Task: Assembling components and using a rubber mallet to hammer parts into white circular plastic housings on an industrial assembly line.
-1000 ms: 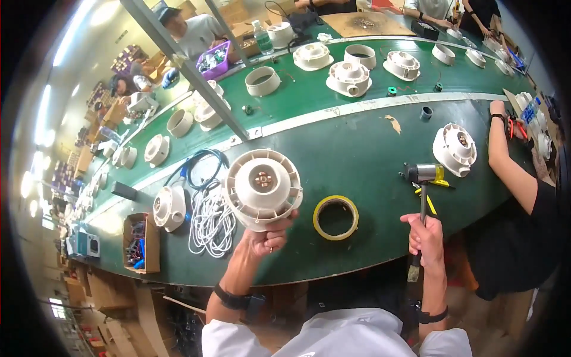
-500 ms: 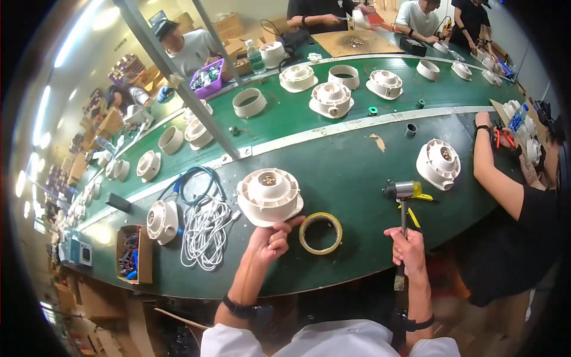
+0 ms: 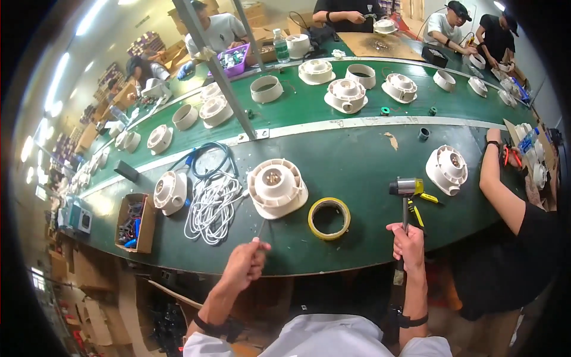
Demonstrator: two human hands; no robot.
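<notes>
My right hand [image 3: 408, 243] grips the handle of a mallet [image 3: 407, 187]; its metal head has one dark face and one yellow face and points upward above the bench. My left hand [image 3: 245, 265] is closed near the bench's front edge. A thin strand seems to run from its fingertips toward a round white plastic housing [image 3: 277, 188]; whether it is wire or a thin rod I cannot make out. This ribbed housing has a square base and brass-coloured parts in its centre. A roll of yellow tape [image 3: 314, 225] lies to its right.
Left of the housing lie a coiled white cable [image 3: 211, 208], another housing [image 3: 170, 193] and a cardboard box [image 3: 147, 229] of small parts. Yellow-handled tools [image 3: 416, 213] and a housing [image 3: 446, 170] lie at right, near a co-worker's arm [image 3: 498, 181]. A green conveyor [image 3: 285, 110] carries several housings.
My left hand has drawn back from the housing toward me, its fingers now closed. The housing's top now faces me more. My right hand still holds the mallet, and the view has shifted slightly.
</notes>
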